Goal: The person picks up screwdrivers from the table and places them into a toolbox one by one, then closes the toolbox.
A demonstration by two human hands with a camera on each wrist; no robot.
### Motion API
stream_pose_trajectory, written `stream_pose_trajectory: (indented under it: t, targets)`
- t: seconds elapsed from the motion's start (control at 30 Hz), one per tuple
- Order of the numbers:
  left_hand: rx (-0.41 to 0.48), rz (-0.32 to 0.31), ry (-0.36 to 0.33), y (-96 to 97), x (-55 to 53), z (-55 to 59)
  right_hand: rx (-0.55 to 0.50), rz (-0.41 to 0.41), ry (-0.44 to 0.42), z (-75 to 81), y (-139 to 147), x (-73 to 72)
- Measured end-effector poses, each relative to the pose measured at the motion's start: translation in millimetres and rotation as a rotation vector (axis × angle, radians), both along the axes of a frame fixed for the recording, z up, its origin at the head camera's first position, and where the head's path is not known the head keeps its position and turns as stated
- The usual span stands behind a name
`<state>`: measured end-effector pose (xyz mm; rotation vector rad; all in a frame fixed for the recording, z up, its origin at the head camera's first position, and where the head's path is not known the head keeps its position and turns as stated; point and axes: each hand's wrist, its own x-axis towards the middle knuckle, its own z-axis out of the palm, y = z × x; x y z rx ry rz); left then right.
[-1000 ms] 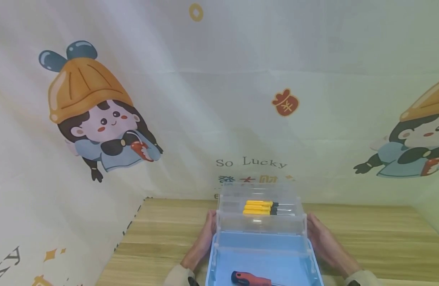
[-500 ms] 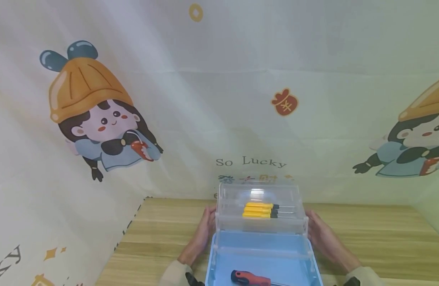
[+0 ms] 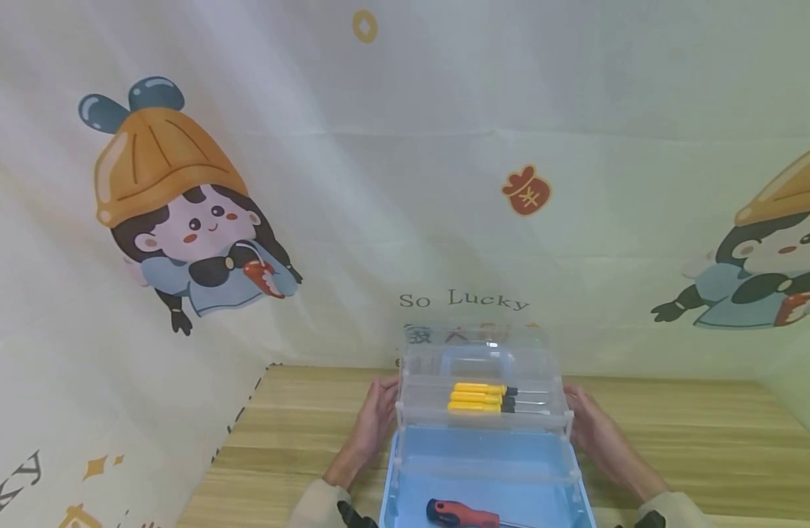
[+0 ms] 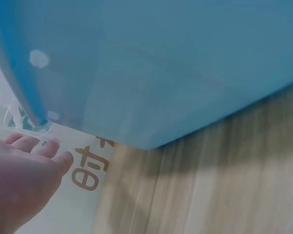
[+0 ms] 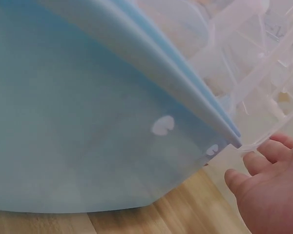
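Note:
A blue toolbox stands on the table, its clear lid and clear upper tray raised at the back. Several yellow-handled screwdrivers lie side by side in the tray. Down in the blue base is a red and black screwdriver, its shaft cut off by the frame. My left hand reaches up along the left side, its loosely bent fingers at the clear plastic edge. On the right, my right hand mirrors it, with relaxed fingertips by the clear rim.
The wooden table extends to both sides of the box. A printed cloth hangs behind it and along the left side. A light blue handle shows through the clear lid.
The clear lid and tray have tilted, and the yellow screwdrivers sit slightly lower in view. The blue handle has come into sight. My left hand has shifted a little up and left.

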<state>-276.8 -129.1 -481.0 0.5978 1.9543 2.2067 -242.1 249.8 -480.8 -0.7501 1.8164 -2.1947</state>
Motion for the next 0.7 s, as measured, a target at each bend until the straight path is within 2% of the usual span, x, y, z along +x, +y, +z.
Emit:
stream_pose_trajectory:
  t: [0.23, 0.47, 0.7]
  targets:
    - [0.01, 0.027, -0.014, 0.7, 0.6, 1.7, -0.027, 0.043, 0.073, 4.8, 1.7, -0.7]
    - [0.03, 0.028, -0.015, 0.1, 1.7, 2.8, -0.114, 0.126, 0.071, 6.9, 4.8, -1.6]
    - [0.024, 0.04, 0.011, 0.3, 1.7, 4.2, -0.193, 0.162, 0.077, 7.4, 4.7, -3.7]
